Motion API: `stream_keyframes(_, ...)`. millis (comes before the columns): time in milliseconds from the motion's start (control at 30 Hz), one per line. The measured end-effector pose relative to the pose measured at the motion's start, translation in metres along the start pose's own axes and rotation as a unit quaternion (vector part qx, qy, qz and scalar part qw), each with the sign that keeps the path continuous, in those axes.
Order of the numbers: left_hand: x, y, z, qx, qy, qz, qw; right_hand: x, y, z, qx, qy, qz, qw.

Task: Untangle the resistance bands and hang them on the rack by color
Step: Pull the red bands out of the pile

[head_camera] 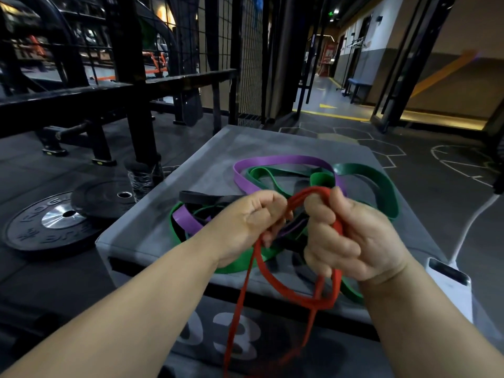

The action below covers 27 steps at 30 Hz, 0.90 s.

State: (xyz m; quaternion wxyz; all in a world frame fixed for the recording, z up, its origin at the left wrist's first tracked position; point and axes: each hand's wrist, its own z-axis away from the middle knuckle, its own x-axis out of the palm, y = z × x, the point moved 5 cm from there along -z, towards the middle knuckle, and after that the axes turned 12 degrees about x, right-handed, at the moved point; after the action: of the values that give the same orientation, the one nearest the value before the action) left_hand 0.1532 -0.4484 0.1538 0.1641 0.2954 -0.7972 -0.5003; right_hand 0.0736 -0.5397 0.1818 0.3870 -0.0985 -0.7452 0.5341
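- Nearest the camera, the red band drops in long strands down the front of the grey box, with one loop crossing over itself just below the hands. It looks mostly clear of the heap.
- The left hand has its fingers curled round the red strands where they come off the arch.
- The right hand grips the other side, fingers folded tight round a doubled length, thumb up beside the top of the arch.
- Judgement: the step is freeing red from the rest. It would go best by drawing the hands apart slowly, feeding the band through one loose grip and watching for a snag, not yanking.
- Just beyond the hands lies the tangle on the box top: a purple band, a green band and a black band, laced over and under one another.
- A purple and a dark strand run right under the red arch, so a snag there is likely.
- To the left, weight plates lie on the floor.
- Farthest, a black steel frame; whether this is the hanging rack, no telling.
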Motion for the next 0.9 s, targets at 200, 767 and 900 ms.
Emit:
stream_keyframes(200,0.028,-0.034,0.018,-0.136,-0.166,-0.040,0.976,-0.006,-0.035,0.017,-0.114,0.052,-0.085,0.988)
stream_keyframes(767,0.022,-0.050,0.019,-0.215,-0.105,-0.148,0.960,-0.036,-0.083,0.087,-0.375,0.301,-0.128,0.868)
stream_keyframes(900,0.014,-0.046,0.021,-0.237,-0.143,-0.155,0.948,-0.039,-0.085,0.093,-0.390,0.386,-0.120,0.828)
